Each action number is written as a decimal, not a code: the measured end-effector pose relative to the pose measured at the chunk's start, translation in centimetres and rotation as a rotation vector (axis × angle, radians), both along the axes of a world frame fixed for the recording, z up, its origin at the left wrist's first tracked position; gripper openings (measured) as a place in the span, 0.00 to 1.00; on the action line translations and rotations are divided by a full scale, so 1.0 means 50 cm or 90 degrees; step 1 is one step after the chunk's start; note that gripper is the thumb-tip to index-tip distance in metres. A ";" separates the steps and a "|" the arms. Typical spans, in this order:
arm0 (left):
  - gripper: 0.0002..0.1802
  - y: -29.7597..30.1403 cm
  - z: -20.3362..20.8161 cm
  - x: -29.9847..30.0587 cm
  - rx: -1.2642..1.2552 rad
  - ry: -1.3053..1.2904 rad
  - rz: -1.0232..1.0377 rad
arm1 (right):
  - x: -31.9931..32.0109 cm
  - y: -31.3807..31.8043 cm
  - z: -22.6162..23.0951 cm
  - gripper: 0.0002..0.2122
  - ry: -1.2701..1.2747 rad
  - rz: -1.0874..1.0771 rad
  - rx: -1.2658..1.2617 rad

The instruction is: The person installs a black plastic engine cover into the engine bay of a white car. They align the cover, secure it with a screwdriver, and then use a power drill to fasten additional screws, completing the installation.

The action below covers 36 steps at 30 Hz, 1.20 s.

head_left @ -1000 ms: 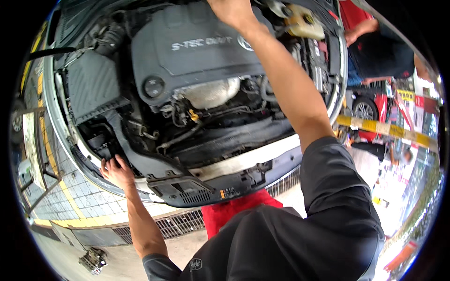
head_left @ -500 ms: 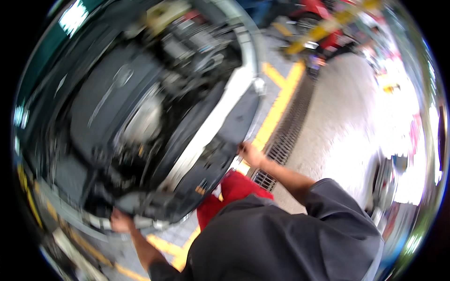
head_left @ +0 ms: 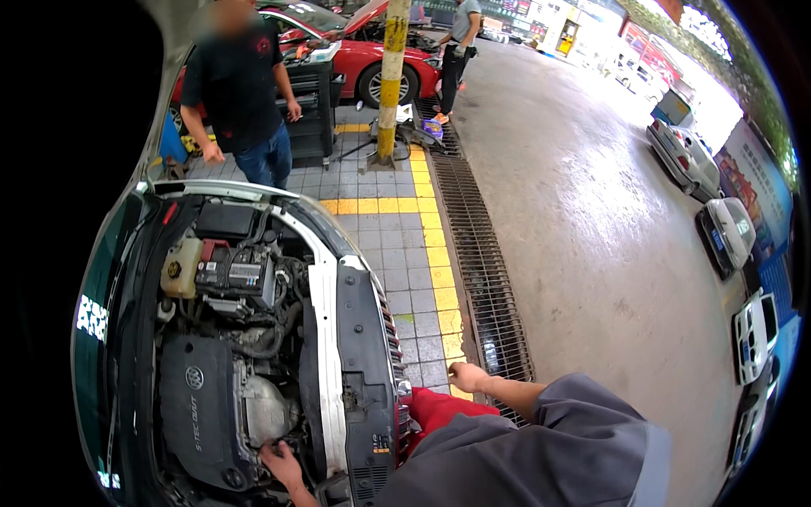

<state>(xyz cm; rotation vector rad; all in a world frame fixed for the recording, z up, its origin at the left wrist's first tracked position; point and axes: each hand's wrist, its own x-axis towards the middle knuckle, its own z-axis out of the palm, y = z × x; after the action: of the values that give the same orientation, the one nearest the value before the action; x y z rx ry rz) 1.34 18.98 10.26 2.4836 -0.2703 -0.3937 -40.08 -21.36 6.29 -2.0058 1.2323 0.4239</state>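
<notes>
The left hand (head_left: pixel 280 463) is kept down in the open engine bay (head_left: pixel 253 338), fingers spread on parts beside the black engine cover (head_left: pixel 198 406), nothing grasped. The right hand (head_left: pixel 467 376) has been pulled back from the engine and is now hung loosely curled over the floor grate (head_left: pixel 481 253), right of the front bumper (head_left: pixel 367 380). A person in a black shirt (head_left: pixel 236 84) is seen far off

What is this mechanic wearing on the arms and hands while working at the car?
Both hands are bare, with no gloves: the left hand and the right hand. The forearms are uncovered too. The right arm has a loose grey short sleeve ending above the elbow; a red cloth shows at the waist.
</notes>
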 end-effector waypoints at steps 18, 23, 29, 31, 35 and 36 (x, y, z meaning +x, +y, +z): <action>0.29 -0.156 -0.262 0.023 0.128 0.150 -0.047 | 0.741 -0.006 0.011 0.14 -0.418 0.191 -0.235; 0.39 -0.182 -0.277 0.040 0.207 0.212 -0.014 | 0.780 0.013 -0.039 0.13 -0.397 0.189 -0.320; 0.44 -0.200 -0.332 0.060 0.103 0.198 -0.012 | 0.798 0.025 -0.042 0.12 -0.379 0.165 -0.361; 0.45 -0.221 -0.343 0.070 0.087 0.201 0.002 | 0.800 0.026 -0.044 0.12 -0.355 0.172 -0.376; 0.46 -0.273 -0.355 0.089 0.009 0.198 -0.006 | 0.792 0.021 -0.047 0.10 -0.348 0.165 -0.389; 0.46 -0.280 -0.361 0.093 0.013 0.202 -0.027 | 0.784 0.024 -0.050 0.10 -0.340 0.161 -0.386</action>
<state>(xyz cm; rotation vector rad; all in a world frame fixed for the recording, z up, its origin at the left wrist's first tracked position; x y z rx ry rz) 6.00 5.00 -7.80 2.3925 -0.1895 -0.8019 -0.85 -20.15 3.78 -2.5628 0.8200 -0.4118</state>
